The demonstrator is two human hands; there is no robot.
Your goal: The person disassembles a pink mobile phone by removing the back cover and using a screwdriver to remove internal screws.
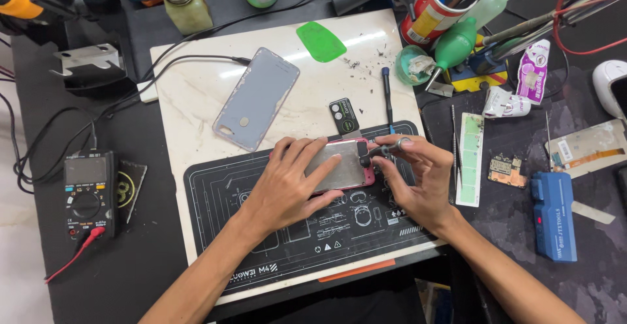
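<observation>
Cluttered repair counter (157, 245): left hand (287, 183) pins the pink-framed opened phone (343, 167) flat on the black work mat (215, 219), right hand (418, 174) grips a small dark screwdriver (379, 152) at its top edge, likely mid screw-removal; next needs steady vertical pressure.

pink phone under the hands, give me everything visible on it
The pink-framed phone lies flat on the dark printed work mat, long side roughly across the view. Its upward face is a dull silver, metallic-looking panel; only a thin pink rim shows along the right and lower edges. The left hand rests spread over its left half, fingers pressing the panel. The right hand holds a small dark tool at its upper right corner. The rest is hidden.
</observation>
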